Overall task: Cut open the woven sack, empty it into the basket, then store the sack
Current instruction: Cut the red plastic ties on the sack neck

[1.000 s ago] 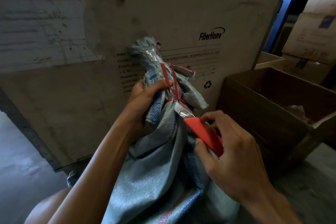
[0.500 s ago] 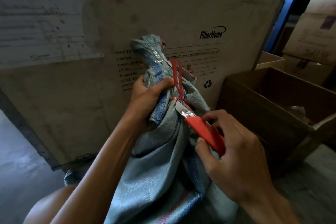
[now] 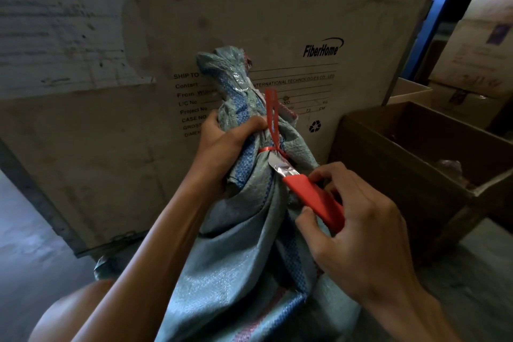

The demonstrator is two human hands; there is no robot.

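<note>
Sack point(image 3: 236, 258) stands upright against a printed crate point(image 3: 277, 14), neck bunched. Left hand point(image 3: 227, 144) grips the neck beside the red tie point(image 3: 270, 119). Knife point(image 3: 311, 197) blade tip sits just under the tie's band. Right hand point(image 3: 361, 230) pinches the red handle between thumb and fingers. Open carton point(image 3: 402, 175) stands at right.

– What is the woven sack point(image 3: 236, 272) hiding?
– It is covering part of the big carton point(image 3: 277, 8)'s print, and its lower end is running off the bottom edge.
– And the cutter point(image 3: 313, 200)?
– The right hand point(image 3: 361, 230) is covering the back of its handle; whether the blade point(image 3: 280, 168) is touching the red tie point(image 3: 270, 125), I am failing to tell.
– The left hand point(image 3: 222, 144)?
– Its fingertips are lying hidden behind the sack's neck. The paper sheet point(image 3: 55, 22)'s writing is showing as blur.
</note>
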